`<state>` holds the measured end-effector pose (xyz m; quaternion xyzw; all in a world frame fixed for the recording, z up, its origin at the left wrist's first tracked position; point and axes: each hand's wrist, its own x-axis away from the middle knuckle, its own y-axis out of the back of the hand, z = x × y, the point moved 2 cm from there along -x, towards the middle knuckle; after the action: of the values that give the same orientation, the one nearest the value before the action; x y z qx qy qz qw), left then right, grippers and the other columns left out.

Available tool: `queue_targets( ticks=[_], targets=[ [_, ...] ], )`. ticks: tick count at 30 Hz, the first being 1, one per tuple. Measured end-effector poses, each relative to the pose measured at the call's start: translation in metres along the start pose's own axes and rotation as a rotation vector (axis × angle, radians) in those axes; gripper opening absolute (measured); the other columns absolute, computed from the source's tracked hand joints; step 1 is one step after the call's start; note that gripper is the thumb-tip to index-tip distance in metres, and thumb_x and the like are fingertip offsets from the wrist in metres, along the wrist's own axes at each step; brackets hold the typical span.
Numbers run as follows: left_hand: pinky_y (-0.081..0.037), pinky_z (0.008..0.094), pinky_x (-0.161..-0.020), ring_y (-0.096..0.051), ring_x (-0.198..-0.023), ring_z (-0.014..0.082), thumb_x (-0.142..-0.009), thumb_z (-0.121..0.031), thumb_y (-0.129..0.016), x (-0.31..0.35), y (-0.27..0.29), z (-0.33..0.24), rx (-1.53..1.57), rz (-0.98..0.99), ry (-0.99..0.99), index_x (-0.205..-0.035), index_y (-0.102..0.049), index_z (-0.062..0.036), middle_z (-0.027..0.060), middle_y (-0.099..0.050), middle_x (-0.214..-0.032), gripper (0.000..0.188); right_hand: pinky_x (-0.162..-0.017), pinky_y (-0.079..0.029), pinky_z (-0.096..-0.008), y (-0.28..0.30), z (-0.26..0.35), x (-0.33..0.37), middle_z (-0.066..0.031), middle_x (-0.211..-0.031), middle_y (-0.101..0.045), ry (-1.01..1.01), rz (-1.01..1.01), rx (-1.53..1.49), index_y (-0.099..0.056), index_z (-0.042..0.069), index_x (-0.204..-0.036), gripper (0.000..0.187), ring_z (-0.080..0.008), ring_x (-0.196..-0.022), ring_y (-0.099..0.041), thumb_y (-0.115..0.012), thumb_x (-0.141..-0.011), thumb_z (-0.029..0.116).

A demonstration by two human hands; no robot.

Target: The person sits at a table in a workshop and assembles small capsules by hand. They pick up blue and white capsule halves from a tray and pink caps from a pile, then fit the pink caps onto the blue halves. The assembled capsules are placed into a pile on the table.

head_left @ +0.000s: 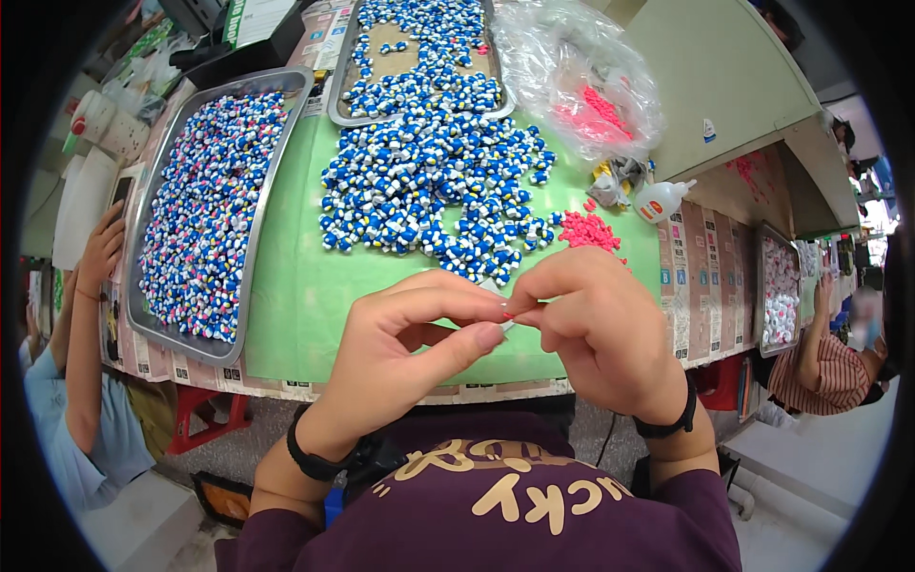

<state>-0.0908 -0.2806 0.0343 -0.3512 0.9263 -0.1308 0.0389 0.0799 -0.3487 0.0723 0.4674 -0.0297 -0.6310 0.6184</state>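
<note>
My left hand [400, 343] and my right hand [600, 329] meet over the front of the green mat, fingertips almost touching. Between the left thumb and fingers is a small white piece [490, 285], mostly covered. The right thumb and index finger pinch a tiny pink piece [508, 316] against it. Just beyond the hands lies a loose heap of small blue-and-white figures [419, 181], some with yellow spots. A small pile of pink pieces [587, 232] sits beyond my right hand.
A metal tray [250, 276] of blue, white and pink figures stands left; another tray [509, 100] is at the back. A clear plastic bag [543, 57], a white squeeze bottle [662, 201] and a grey cabinet [710, 71] are right. People [81, 419] sit on both sides.
</note>
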Motion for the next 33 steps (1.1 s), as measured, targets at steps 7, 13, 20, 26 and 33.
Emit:
queue_targets(
  ticks=[7,13,20,26,33],
  targets=[
    [-0.054,0.0241,-0.070,-0.062,-0.087,0.0129,-0.088,-0.001,-0.066,-0.001,-0.001,0.000,0.191,0.086,0.098,-0.099,-0.068,0.0038,0.0105,-0.064,-0.101,0.012,-0.063,-0.048,-0.0332,0.003,0.002,0.006,-0.0090,-0.088,-0.063,0.040,0.027,-0.090,-0.054,0.006,-0.080,0.020,-0.0253,-0.075,-0.062,-0.066,-0.067,-0.003],
    [-0.054,0.0242,-0.071,-0.062,-0.085,0.0132,-0.087,-0.001,-0.066,0.001,0.000,0.003,0.180,0.108,0.032,-0.097,-0.068,0.0037,0.0098,-0.063,-0.098,0.011,-0.065,-0.049,-0.0339,0.002,0.006,0.005,-0.0125,-0.092,-0.061,-0.210,0.021,-0.379,-0.052,0.004,-0.086,0.029,-0.0273,-0.078,-0.061,-0.061,-0.068,-0.017],
    [-0.054,0.0247,-0.072,-0.063,-0.087,0.0131,-0.088,0.000,-0.063,0.000,0.011,0.006,0.098,0.046,0.091,-0.100,-0.068,0.0041,0.0095,-0.064,-0.098,0.013,-0.069,-0.047,-0.0341,-0.006,0.005,-0.009,-0.0124,-0.088,-0.055,-0.129,0.175,-0.213,-0.049,0.003,-0.083,0.025,-0.0291,-0.081,-0.057,-0.056,-0.067,-0.016],
    [-0.055,0.0271,-0.078,-0.064,-0.090,0.0151,-0.087,0.003,-0.063,0.009,0.038,0.007,0.089,-0.220,-0.003,-0.112,-0.062,0.0042,0.0113,-0.063,-0.111,0.026,-0.069,-0.039,-0.0374,-0.010,-0.016,-0.005,-0.0097,-0.079,-0.050,-0.303,0.362,0.005,-0.046,0.005,-0.080,0.019,-0.0309,-0.078,-0.051,-0.051,-0.070,-0.010],
    [-0.053,0.0248,-0.077,-0.063,-0.091,0.0139,-0.085,0.004,-0.065,0.015,0.058,0.010,-0.056,-0.249,-0.074,-0.109,-0.065,0.0040,0.0075,-0.062,-0.101,0.024,-0.070,-0.039,-0.0369,-0.021,-0.017,-0.004,-0.0098,-0.078,-0.048,-0.297,0.422,0.114,-0.045,0.003,-0.081,0.021,-0.0298,-0.076,-0.050,-0.053,-0.069,-0.013]
  ],
)
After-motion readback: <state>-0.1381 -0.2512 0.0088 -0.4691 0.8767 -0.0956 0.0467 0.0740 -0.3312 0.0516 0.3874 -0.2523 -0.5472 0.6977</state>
